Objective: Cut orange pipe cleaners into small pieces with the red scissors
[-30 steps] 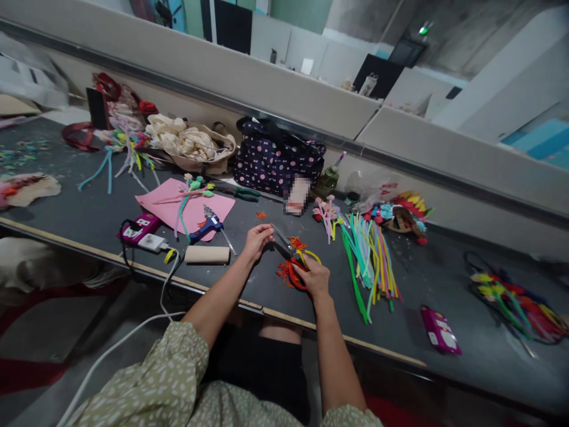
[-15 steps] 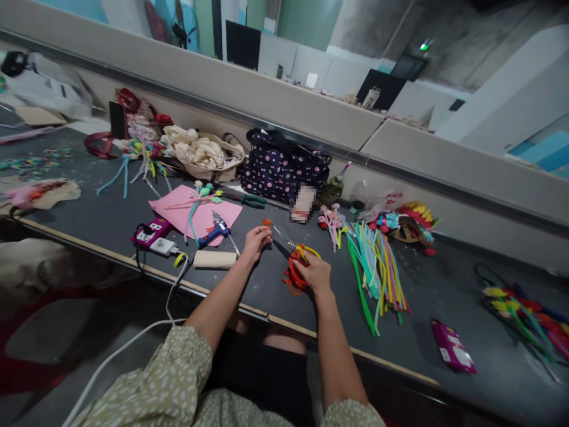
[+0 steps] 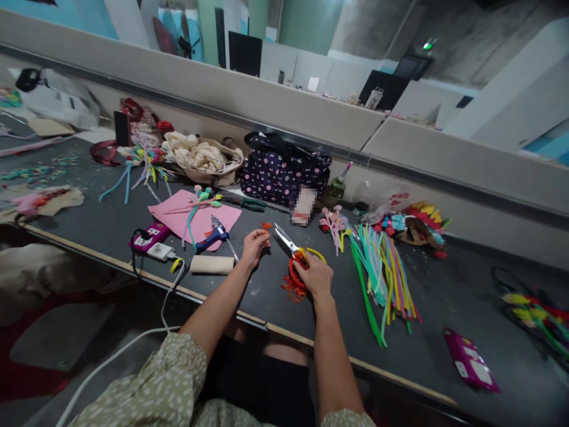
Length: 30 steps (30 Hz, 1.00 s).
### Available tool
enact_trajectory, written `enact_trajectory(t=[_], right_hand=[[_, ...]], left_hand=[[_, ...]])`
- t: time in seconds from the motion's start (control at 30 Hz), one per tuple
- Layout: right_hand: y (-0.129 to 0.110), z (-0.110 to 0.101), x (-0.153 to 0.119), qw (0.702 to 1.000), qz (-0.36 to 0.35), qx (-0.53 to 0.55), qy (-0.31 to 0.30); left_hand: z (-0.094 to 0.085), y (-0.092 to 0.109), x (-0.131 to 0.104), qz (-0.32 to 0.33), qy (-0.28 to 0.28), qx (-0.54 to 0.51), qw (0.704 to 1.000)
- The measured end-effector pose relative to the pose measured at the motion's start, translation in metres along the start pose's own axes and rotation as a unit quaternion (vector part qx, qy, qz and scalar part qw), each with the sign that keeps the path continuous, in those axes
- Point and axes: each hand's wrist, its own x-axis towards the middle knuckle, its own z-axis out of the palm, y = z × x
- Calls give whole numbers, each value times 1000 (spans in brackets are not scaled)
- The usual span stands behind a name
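Between the fingertips of my left hand (image 3: pixel 255 246) is a small orange piece of pipe cleaner (image 3: pixel 266 226), pinched upright. My right hand (image 3: pixel 316 273) is wrapped round the red and yellow handles of a pair of scissors (image 3: pixel 288 240). Their blades are slightly parted and point up and left toward the orange piece, a little apart from it. Small orange clippings (image 3: pixel 292 290) lie on the dark table below the scissors' handles. Left of my left hand are a blue glue gun (image 3: pixel 213 234) on pink paper (image 3: pixel 171 209) and a beige cardboard roll (image 3: pixel 212 265).
Colourful pipe cleaners (image 3: pixel 377 273) lie in a bundle right of my right hand. A dotted dark bag (image 3: pixel 284 169) stands at the back beside a green bottle (image 3: pixel 336 188). Purple power strips (image 3: pixel 153 237) and a white cable (image 3: pixel 166 302) sit near the front edge on the left.
The scissors' blades, blurred before, now show clearly and slightly parted near the orange piece. Both hands keep their grips, and the view has shifted a little.
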Motion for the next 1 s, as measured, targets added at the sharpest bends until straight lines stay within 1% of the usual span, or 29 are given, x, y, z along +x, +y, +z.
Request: enact_trajectory(t=[0.2,0.33,0.47,0.6,0.77,0.83,0.9,1.0], right_hand=[[-6,-1,0,1000,-1,-2,-14],[-8,-3,0,998,7,-28,-53],[-7,-5,-1,998,19,-27,-47],[-7,-6,-1,997,19,-41,-66],[-5,-7,-2,999,32,-33,-27],[-4,-6,-3,999,32,-30,-23],[-3,-5,-3,999,28,-28,-20],[-2,-2,-4,1000,19,-21,0]], left_hand=[[-1,-1,0,2,-1,2,1000],[0,1,-1,2,5,-5,1000],[0,0,0,7,7,-13,1000],[-1,-3,2,7,13,-6,1000],[0,-2,2,13,25,8,1000],[1,-1,2,14,26,12,999],[2,-1,1,18,19,17,1000],[3,-1,-1,29,0,35,999]])
